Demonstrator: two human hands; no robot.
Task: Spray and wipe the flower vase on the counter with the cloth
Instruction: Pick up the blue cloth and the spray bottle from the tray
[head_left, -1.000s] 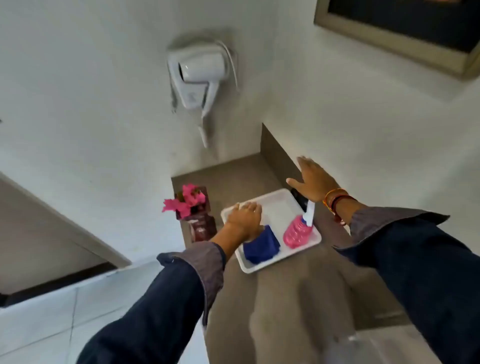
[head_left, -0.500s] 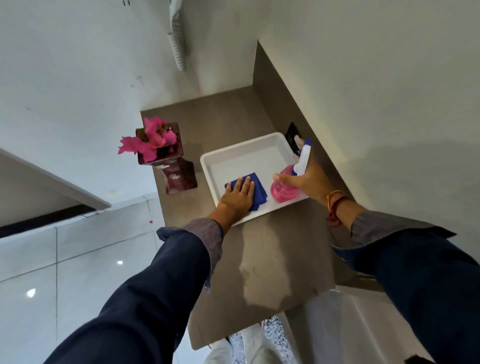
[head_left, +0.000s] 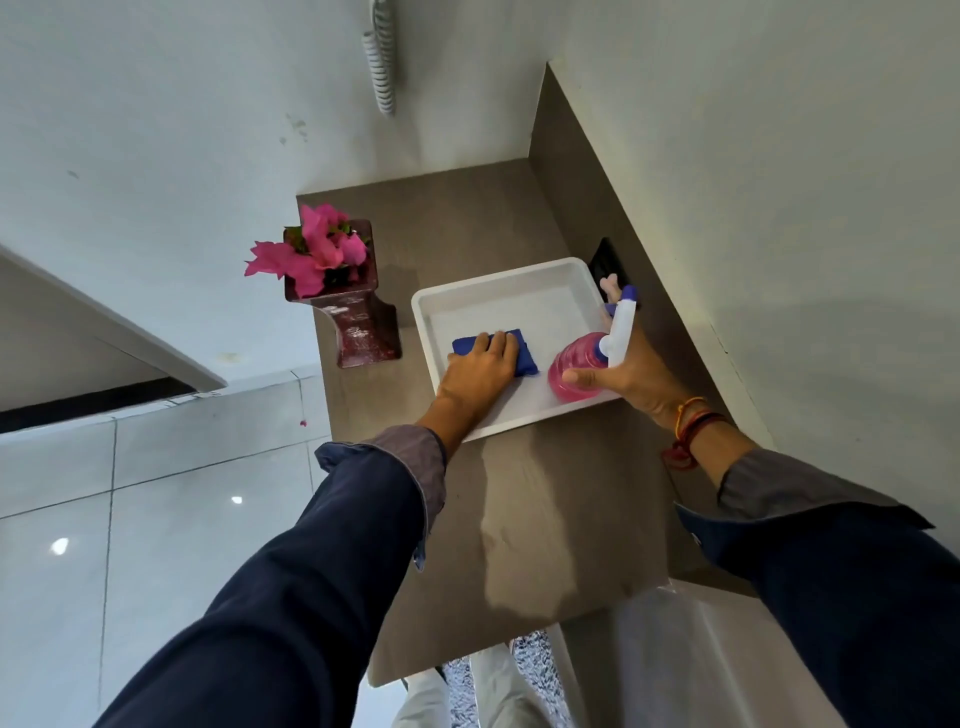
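Both cleaning tools sit together in a white tray (head_left: 498, 283) on the brown counter (head_left: 540, 519), which keeps them within easy reach of both arms and just beside the thing to be cleaned. The left hand (head_left: 480, 371) lies palm-down on the folded blue cloth (head_left: 527, 358), fingers spread flat over it and not yet curled under, so it looks like the start of a pick-up and not a firm hold; the cloth is pressed against the tray floor. The right hand (head_left: 631, 371) wraps around the pink spray bottle (head_left: 574, 369), thumb across its front and fingers behind, just below the white and blue trigger head (head_left: 621, 325); that grip would suit lifting the bottle and then working the trigger. The bottle appears to rest on the tray's near right corner. The dark red flower vase (head_left: 363, 327), holding pink flowers (head_left: 317, 249), stands upright on the counter to the left of the tray, near the counter's left edge and apart from both hands. It is untouched, so spraying and wiping both seem yet to come. Its spot near the edge calls for a gentle wipe.
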